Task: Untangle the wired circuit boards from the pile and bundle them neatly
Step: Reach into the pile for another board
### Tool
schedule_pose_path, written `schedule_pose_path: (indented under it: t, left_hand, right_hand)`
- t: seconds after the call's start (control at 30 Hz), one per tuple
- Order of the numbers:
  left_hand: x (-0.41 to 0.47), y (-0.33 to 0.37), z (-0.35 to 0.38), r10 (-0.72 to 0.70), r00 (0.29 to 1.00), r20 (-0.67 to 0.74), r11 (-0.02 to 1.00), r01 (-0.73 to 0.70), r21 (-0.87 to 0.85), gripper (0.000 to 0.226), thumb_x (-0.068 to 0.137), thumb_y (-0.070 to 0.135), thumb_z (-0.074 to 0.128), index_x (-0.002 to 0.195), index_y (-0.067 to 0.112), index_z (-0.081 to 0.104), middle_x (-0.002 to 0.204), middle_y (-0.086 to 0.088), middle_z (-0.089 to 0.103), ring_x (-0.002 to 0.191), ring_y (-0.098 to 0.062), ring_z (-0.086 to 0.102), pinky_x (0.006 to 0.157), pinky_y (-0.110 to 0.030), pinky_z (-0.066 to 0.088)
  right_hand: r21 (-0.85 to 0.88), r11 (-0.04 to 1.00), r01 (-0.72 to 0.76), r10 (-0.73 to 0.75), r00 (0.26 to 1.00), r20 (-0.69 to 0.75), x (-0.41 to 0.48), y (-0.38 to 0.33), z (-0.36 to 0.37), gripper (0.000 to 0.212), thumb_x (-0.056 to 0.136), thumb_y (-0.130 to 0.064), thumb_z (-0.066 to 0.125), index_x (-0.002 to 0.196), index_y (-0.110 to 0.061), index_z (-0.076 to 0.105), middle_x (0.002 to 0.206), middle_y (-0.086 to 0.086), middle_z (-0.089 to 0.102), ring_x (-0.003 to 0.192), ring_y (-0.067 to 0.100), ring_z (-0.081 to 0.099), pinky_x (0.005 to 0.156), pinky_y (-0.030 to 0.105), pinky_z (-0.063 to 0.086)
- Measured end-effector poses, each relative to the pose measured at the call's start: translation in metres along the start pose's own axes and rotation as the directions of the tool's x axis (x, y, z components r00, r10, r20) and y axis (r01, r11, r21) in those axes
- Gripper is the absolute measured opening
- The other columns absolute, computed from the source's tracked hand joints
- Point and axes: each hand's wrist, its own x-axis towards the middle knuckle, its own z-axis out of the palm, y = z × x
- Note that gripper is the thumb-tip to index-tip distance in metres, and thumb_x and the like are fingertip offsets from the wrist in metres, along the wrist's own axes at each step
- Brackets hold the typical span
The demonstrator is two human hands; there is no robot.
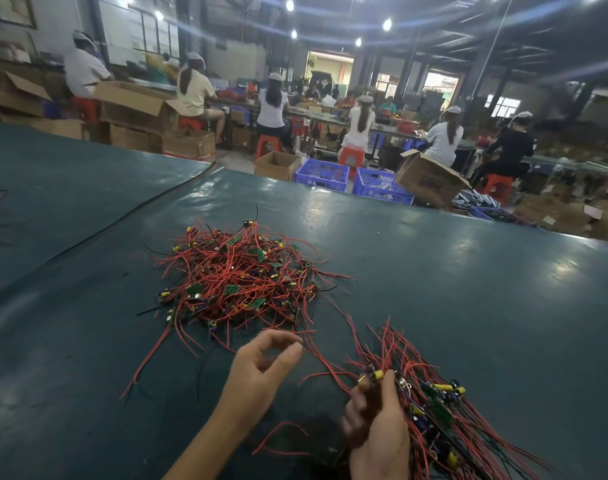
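Observation:
A tangled pile (242,275) of small green circuit boards with red and black wires lies on the dark green table (469,289). My left hand (261,365) hovers just in front of the pile, thumb and forefinger pinching a thin red wire (325,358) that runs toward my right hand. My right hand (378,420) grips a bundle (430,403) of boards with yellow capacitors, whose wires fan out to the right and upward. A few loose red wires (278,434) lie between my forearms.
The table's far edge (365,192) runs across the middle of the view. Beyond it stand blue crates (323,174), cardboard boxes (427,178) and several seated workers at benches. A seam (122,216) crosses the table cover on the left.

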Motion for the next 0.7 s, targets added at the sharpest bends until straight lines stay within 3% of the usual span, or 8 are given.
schedule_pose_path:
  t: [0.07, 0.13, 0.23, 0.3, 0.4, 0.47, 0.6, 0.7]
  left_hand:
    - [0.004, -0.009, -0.007, 0.136, 0.974, -0.182, 0.946, -0.073, 0.317, 0.015, 0.081, 0.032, 0.072, 0.096, 0.032, 0.069, 0.121, 0.013, 0.057, 0.118, -0.006, 0.048, 0.095, -0.025, 0.044]
    - [0.007, -0.02, -0.014, 0.17, 0.961, -0.219, 0.845, -0.027, 0.534, 0.035, 0.083, 0.033, 0.071, 0.117, 0.036, 0.062, 0.146, 0.008, 0.036, 0.135, -0.012, 0.027, 0.109, -0.039, 0.033]
    - [0.013, -0.038, -0.024, 0.01, 0.986, -0.164, 0.676, 0.114, 0.728, 0.068, 0.087, 0.047, 0.06, 0.147, 0.034, 0.031, 0.161, 0.003, -0.001, 0.145, -0.022, 0.004, 0.115, -0.046, 0.021]
    - [0.017, -0.048, -0.028, -0.101, 0.986, -0.135, 0.531, 0.168, 0.83, 0.076, 0.09, 0.055, 0.049, 0.153, 0.032, 0.013, 0.161, -0.002, -0.014, 0.147, -0.023, -0.005, 0.117, -0.045, 0.015]
    - [0.019, -0.052, -0.029, -0.129, 0.985, -0.115, 0.419, 0.159, 0.894, 0.074, 0.092, 0.059, 0.04, 0.153, 0.031, 0.012, 0.162, -0.003, -0.006, 0.148, -0.021, -0.011, 0.118, -0.045, 0.01]
    - [0.02, -0.052, -0.03, -0.103, 0.984, -0.143, 0.407, 0.173, 0.897, 0.072, 0.091, 0.059, 0.041, 0.152, 0.028, 0.019, 0.161, -0.002, 0.004, 0.148, -0.021, -0.004, 0.117, -0.045, 0.013]
    - [0.023, -0.05, -0.043, -0.054, 0.967, -0.248, 0.391, 0.249, 0.886, 0.068, 0.089, 0.057, 0.046, 0.149, 0.03, 0.026, 0.161, -0.005, -0.003, 0.145, -0.026, 0.005, 0.112, -0.046, 0.019]
    - [0.024, -0.05, -0.046, -0.042, 0.967, -0.252, 0.403, 0.247, 0.881, 0.057, 0.089, 0.054, 0.048, 0.141, 0.031, 0.04, 0.159, -0.004, 0.013, 0.142, -0.022, 0.023, 0.108, -0.044, 0.02]
  right_hand:
    - [0.159, 0.987, -0.003, 0.002, 1.0, 0.006, 0.005, -0.002, -0.021, 0.053, 0.101, -0.05, 0.031, 0.077, -0.009, 0.055, 0.043, -0.002, 0.039, 0.026, 0.008, 0.026, 0.029, 0.013, 0.021]
    - [0.17, 0.982, 0.087, -0.089, 0.996, 0.009, 0.003, 0.004, -0.013, 0.056, 0.101, -0.053, 0.026, 0.087, -0.011, 0.06, 0.045, -0.001, 0.044, 0.027, 0.008, 0.028, 0.031, 0.013, 0.024]
    - [0.28, 0.954, 0.105, -0.124, 0.991, 0.049, 0.001, 0.002, -0.014, 0.065, 0.095, -0.064, 0.022, 0.1, -0.014, 0.064, 0.05, 0.001, 0.05, 0.029, 0.009, 0.031, 0.031, 0.016, 0.027]
    - [0.256, 0.957, 0.138, -0.148, 0.989, 0.022, 0.003, 0.004, -0.017, 0.064, 0.093, -0.066, 0.025, 0.107, -0.016, 0.063, 0.053, 0.001, 0.052, 0.03, 0.009, 0.032, 0.031, 0.016, 0.028]
    - [0.204, 0.97, 0.134, -0.139, 0.99, 0.01, 0.001, 0.004, -0.013, 0.055, 0.094, -0.062, 0.031, 0.11, -0.02, 0.062, 0.053, 0.0, 0.053, 0.031, 0.009, 0.033, 0.032, 0.016, 0.028]
    - [0.214, 0.969, 0.127, -0.134, 0.991, 0.018, 0.003, 0.005, -0.014, 0.052, 0.094, -0.06, 0.034, 0.108, -0.019, 0.063, 0.053, -0.001, 0.053, 0.031, 0.008, 0.033, 0.032, 0.017, 0.027]
    - [0.185, 0.978, 0.098, -0.103, 0.995, 0.019, 0.003, 0.005, -0.014, 0.051, 0.095, -0.058, 0.035, 0.105, -0.017, 0.064, 0.052, 0.0, 0.053, 0.03, 0.008, 0.031, 0.031, 0.017, 0.025]
    - [0.191, 0.976, 0.105, -0.111, 0.994, 0.022, 0.004, 0.006, -0.013, 0.053, 0.093, -0.059, 0.036, 0.104, -0.016, 0.065, 0.052, -0.001, 0.053, 0.031, 0.008, 0.031, 0.031, 0.018, 0.026]
